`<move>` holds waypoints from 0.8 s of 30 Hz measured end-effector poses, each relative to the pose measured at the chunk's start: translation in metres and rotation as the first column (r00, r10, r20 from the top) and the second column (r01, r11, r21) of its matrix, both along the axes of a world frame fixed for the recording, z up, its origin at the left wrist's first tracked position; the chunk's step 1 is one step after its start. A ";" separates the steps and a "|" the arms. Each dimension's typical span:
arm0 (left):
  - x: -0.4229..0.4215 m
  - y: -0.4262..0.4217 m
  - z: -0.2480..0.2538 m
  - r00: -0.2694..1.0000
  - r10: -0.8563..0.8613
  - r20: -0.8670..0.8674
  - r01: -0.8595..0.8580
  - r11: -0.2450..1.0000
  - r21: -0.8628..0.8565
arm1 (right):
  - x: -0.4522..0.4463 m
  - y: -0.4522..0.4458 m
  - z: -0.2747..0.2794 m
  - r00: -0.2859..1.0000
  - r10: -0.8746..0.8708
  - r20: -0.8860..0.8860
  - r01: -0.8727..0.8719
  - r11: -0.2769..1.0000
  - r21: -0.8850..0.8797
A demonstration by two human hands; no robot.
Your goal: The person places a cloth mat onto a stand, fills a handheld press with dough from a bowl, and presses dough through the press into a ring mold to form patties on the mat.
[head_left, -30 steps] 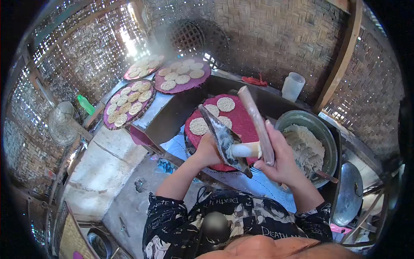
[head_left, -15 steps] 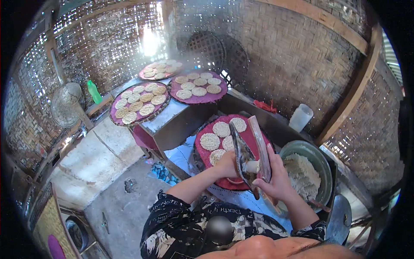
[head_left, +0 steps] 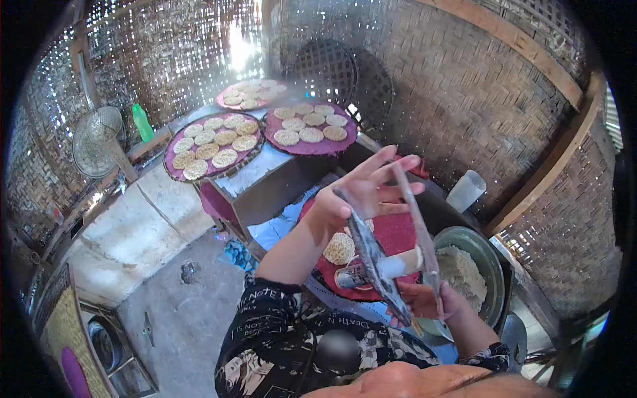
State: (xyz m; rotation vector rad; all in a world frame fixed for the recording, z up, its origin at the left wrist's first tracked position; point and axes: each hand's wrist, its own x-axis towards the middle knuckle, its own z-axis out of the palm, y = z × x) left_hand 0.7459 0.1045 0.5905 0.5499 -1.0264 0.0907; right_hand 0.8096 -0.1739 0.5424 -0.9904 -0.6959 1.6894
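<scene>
A hand-held wooden press, with a dark board (head_left: 375, 259) and a paler bar (head_left: 422, 242), hangs tilted before me. Between the two boards is a white cylinder (head_left: 398, 263), and a metal cylinder (head_left: 353, 276) sticks out on the left side. My right hand (head_left: 434, 302) grips the press at its lower end, its fingers partly hidden behind it. Near the upper end, my left hand (head_left: 358, 189) has its fingers spread across the gap between the boards. Beneath lies a round tray with magenta cloth (head_left: 398, 232), bearing flat round noodle-like discs (head_left: 339, 248) partly covered by the press.
A green basin (head_left: 494, 292) of pale dough (head_left: 461, 275) stands at the right, a translucent cup (head_left: 467, 191) behind it. Several disc-laden trays (head_left: 255, 149) sit at the back left. A green bottle (head_left: 141, 123) and wire strainers (head_left: 104, 126) are by the woven wall (head_left: 458, 99).
My left hand has risen from beside the metal cylinder to the upper end of the press, fingers now spread. My right hand has shifted down to the lower end. The view has turned slightly.
</scene>
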 end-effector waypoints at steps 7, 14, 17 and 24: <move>0.024 0.000 -0.041 0.921 0.133 -0.366 -0.163 0.985 -0.052 | 0.037 -0.020 0.000 0.999 -0.011 -0.044 0.006 0.994 -0.112; 0.048 0.000 -0.114 0.783 -0.085 -0.616 -0.194 0.908 -0.371 | 0.050 -0.020 -0.014 0.991 -0.104 0.081 0.126 0.929 -0.349; 0.046 0.000 -0.124 0.795 -0.080 -0.601 -0.224 0.882 -0.414 | 0.052 -0.016 -0.008 0.980 -0.082 0.182 0.149 0.908 -0.392; 0.030 0.018 -0.133 0.785 0.034 -0.619 -0.325 0.873 -0.365 | 0.040 0.005 -0.011 0.961 -0.064 0.270 0.170 0.905 -0.391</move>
